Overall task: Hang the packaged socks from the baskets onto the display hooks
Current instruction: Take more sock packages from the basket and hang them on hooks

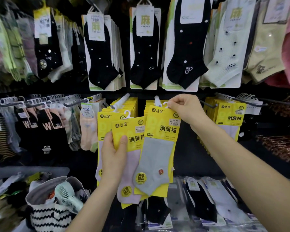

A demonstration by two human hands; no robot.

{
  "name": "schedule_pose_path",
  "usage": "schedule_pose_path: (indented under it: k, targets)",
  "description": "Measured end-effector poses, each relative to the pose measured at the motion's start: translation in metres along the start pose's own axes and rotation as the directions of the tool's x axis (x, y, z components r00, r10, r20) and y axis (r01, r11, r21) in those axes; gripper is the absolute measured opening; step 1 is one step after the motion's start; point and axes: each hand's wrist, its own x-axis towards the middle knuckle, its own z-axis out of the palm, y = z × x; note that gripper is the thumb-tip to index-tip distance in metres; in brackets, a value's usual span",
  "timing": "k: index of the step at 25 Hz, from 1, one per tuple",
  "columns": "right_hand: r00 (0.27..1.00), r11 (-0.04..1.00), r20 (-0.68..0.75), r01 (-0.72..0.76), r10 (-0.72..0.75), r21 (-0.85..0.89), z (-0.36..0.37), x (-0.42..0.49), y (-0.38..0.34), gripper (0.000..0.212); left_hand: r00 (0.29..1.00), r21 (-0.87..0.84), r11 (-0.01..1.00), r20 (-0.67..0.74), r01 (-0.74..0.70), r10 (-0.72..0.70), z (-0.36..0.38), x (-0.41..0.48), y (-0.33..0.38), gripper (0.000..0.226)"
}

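A grey sock pack (pixel 157 148) in yellow card is held up to a wall of hosiery. Its white hanger loop (pixel 165 104) is pinched between the thumb and curled fingers of the right hand (pixel 186 109), just beside the white-tipped display hook (pixel 157 99). Whether the loop is already on the hook cannot be told.

A pink sock pack (pixel 132 166) is kept lower and to the left, partly overlapped by the grey one. It is clasped in the grip of the left hand (pixel 113 158), with the thumb pressed on the yellow front and the fingers tucked behind. Matching yellow packs are seen crowded on the hooks behind both hands.

Black ankle socks (pixel 99 52) are hung in the row above. At lower left, a zigzag-patterned basket (pixel 47 213) is seen with a pale green handheld fan (pixel 65 195) lying in it.
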Motion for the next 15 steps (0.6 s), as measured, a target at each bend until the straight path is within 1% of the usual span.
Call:
schedule_pose_path:
  k: [2,4,6,9,10,12,13,14,15]
  targets:
    - [0.999,0.996,0.015,0.030,-0.028,-0.081,0.006,0.007,0.000,0.013,0.999,0.021,0.999,-0.015,-0.035,0.035,-0.012,0.005,0.004,0.016]
    - [0.997,0.973,0.033,0.072,-0.067,-0.218,0.014,0.009,0.002,0.009,0.999,0.015,0.999,-0.014,-0.045,0.045,-0.023,0.008,0.008,0.023]
    - [0.996,0.956,0.025,0.090,-0.086,-0.279,0.019,0.010,0.006,0.008,0.999,0.014,0.999,0.002,-0.047,0.047,-0.028,0.008,0.010,0.024]
    - [0.997,0.964,-0.004,0.070,-0.074,-0.257,0.016,0.008,0.007,0.010,0.998,0.012,1.000,0.065,-0.016,0.015,-0.023,0.002,0.008,0.011]
    - [0.993,0.961,-0.044,0.090,-0.105,-0.263,0.014,0.004,0.006,0.010,0.996,0.003,1.000,0.090,-0.001,0.000,-0.018,-0.001,0.008,0.008]
    - [0.965,0.951,-0.120,0.202,-0.234,-0.233,0.011,-0.010,0.002,0.009,0.992,-0.021,1.000,0.126,0.018,-0.015,-0.007,-0.007,0.009,0.017]
    - [0.951,0.946,-0.113,0.263,-0.287,-0.188,0.010,-0.018,0.000,0.010,0.989,-0.034,0.999,0.147,0.022,-0.017,-0.001,-0.010,0.010,0.017]
    - [0.950,0.945,-0.063,0.295,-0.306,-0.143,0.009,-0.025,-0.001,0.013,0.985,-0.047,0.999,0.174,0.026,-0.018,0.006,-0.013,0.010,0.013]
    - [0.957,0.951,0.020,0.289,-0.289,-0.113,0.009,-0.032,-0.001,0.016,0.979,-0.053,0.998,0.204,0.030,-0.019,0.012,-0.015,0.010,0.009]
